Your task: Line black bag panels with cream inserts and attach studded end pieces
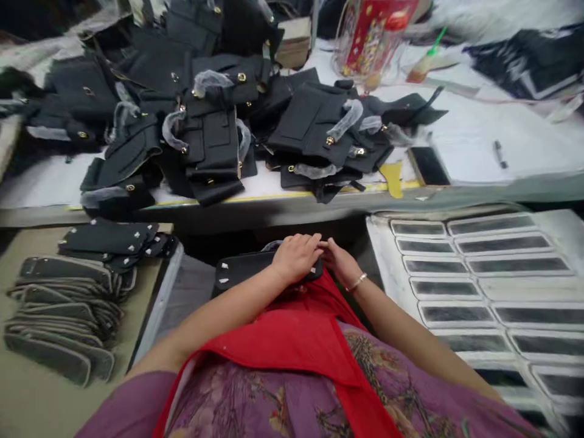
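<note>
A black bag base panel (249,266) with rounded corners and small pale metal tabs lies across my lap. My left hand (296,258) is closed over its right part, with the fingertips at the far right edge. At the panel's right end, my right hand (340,263) has its fingers curled in, touching the left fingertips; they seem to grip the edge, though the underside is hidden. Behind the panel shows a bit of clear plastic wrap (272,245). What lies beneath the panel is hidden.
Black bags (219,134) with plastic-wrapped handles pile up on the bench. On the left board (150,274) are stacked grey-edged panels (64,304) and tabbed black panels (114,236). Dark strips (460,314) lie in rows on the right. A phone (429,166) rests near the bench edge.
</note>
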### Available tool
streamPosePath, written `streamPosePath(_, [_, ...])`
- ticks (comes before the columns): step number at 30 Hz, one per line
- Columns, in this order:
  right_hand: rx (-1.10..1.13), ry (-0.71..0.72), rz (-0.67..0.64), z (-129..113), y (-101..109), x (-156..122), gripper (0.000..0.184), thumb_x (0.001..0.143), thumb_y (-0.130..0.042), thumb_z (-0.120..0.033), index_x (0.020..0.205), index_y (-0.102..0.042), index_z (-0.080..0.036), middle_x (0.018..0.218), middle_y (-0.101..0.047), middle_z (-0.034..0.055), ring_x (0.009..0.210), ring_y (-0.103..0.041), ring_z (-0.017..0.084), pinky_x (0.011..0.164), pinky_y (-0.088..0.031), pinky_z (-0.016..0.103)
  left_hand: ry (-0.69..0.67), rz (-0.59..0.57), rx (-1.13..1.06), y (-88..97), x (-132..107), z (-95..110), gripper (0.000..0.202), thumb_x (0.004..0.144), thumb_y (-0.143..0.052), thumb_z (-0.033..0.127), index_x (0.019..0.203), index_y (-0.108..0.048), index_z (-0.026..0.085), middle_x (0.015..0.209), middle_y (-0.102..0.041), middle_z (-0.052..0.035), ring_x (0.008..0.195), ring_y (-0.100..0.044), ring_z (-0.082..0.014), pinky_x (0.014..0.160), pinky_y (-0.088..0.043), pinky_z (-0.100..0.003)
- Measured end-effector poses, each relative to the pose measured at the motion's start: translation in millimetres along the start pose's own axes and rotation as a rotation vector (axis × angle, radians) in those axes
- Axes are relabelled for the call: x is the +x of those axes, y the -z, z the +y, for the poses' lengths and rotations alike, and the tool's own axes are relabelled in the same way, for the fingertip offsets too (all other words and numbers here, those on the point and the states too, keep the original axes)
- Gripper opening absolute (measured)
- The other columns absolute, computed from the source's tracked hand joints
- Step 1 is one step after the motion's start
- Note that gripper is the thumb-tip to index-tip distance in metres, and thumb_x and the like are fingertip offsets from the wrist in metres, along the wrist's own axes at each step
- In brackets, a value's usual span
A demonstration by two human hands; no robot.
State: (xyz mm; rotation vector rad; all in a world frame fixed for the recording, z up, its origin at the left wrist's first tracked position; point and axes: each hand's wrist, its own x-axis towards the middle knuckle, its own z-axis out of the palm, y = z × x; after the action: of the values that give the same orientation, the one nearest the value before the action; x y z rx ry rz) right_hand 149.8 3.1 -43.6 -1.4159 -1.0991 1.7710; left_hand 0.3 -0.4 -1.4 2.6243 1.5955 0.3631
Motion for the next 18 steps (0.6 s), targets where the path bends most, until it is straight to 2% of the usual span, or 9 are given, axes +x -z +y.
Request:
streamPosePath(3, [-0.332, 0.278, -0.051, -13, -4, -19, 0.046, 0.080, -0.050, -0.050, 0.116, -0.055, -0.022, 0.124, -0.055, 0.0067, 0.115, -0.049, 0.022, 0.101, -0.036, 0.038, 0.012, 0.010, -0.044, 3.2, -3, -1, 0.037, 0.093, -0.036, 0.032, 0.125, -0.045, 0.015, 0.103, -0.063, -0.0075, 0.090, -0.057, -0.0201, 0.074, -0.041, -0.032])
streamPosePath(6, [-0.531, 0.339, 0.006, -14, -15, -27, 0.047, 0.080, -0.048, -0.044, 0.120, -0.051, -0.020, 0.125, -0.054, 0.0093, 0.116, -0.049, 0.023, 0.103, -0.033, 0.039, 0.067, 0.085, -0.112, 17.5, -18, -21, 0.034, 0.093, -0.036, 0.028, 0.122, -0.049, 0.016, 0.103, -0.064, -0.0066, 0.093, -0.057, -0.0178, 0.084, -0.041, -0.032])
streamPosePath(9, [-0.596, 0.344, 0.052, -13, -23, -25, 0.044, 0.082, -0.042, -0.043, 0.117, -0.052, -0.019, 0.121, -0.056, 0.0101, 0.112, -0.051, 0.024, 0.100, -0.036, 0.040, 0.233, 0.242, -0.175, 43.9, -62, -65, 0.029, 0.091, -0.040, 0.027, 0.114, -0.054, 0.017, 0.109, -0.063, -0.0064, 0.103, -0.055, -0.0177, 0.102, -0.032, -0.038])
streamPosePath(11, [-0.629, 0.361, 0.095, -14, -27, -22, 0.043, 0.083, -0.041, -0.044, 0.115, -0.053, -0.019, 0.118, -0.058, 0.0103, 0.109, -0.053, 0.024, 0.097, -0.039, 0.039, 0.457, 0.321, -0.263, 57.3, -102, -98, 0.034, 0.088, -0.046, 0.030, 0.117, -0.054, 0.015, 0.110, -0.061, -0.0089, 0.105, -0.054, -0.0190, 0.097, -0.038, -0.036])
streamPosePath(12, [-0.644, 0.370, 0.118, -14, -29, -21, 0.042, 0.083, -0.040, -0.044, 0.113, -0.054, -0.018, 0.117, -0.058, 0.0104, 0.107, -0.054, 0.024, 0.095, -0.040, 0.039, 0.555, 0.320, -0.342, 59.8, -122, -112, 0.034, 0.087, -0.048, 0.030, 0.116, -0.055, 0.014, 0.108, -0.061, -0.0095, 0.103, -0.055, -0.0189, 0.094, -0.041, -0.034])
streamPosePath(15, [-0.674, 0.388, 0.177, -13, -36, -21, 0.042, 0.084, -0.037, -0.046, 0.110, -0.055, -0.018, 0.111, -0.060, 0.0108, 0.102, -0.056, 0.024, 0.092, -0.042, 0.038, 0.707, 0.200, -0.604, 49.4, -164, -133, 0.033, 0.086, -0.047, 0.030, 0.113, -0.059, 0.016, 0.106, -0.062, -0.0081, 0.099, -0.058, -0.0177, 0.090, -0.045, -0.032])
streamPosePath(18, [-0.673, 0.408, 0.190, -11, -38, -27, 0.043, 0.086, -0.036, -0.047, 0.111, -0.054, -0.018, 0.111, -0.060, 0.0109, 0.102, -0.056, 0.024, 0.093, -0.041, 0.039, 0.779, 0.238, -0.693, 30.0, -179, -123, 0.034, 0.088, -0.042, 0.032, 0.116, -0.058, 0.018, 0.113, -0.061, -0.0074, 0.106, -0.056, -0.0177, 0.095, -0.042, -0.033])
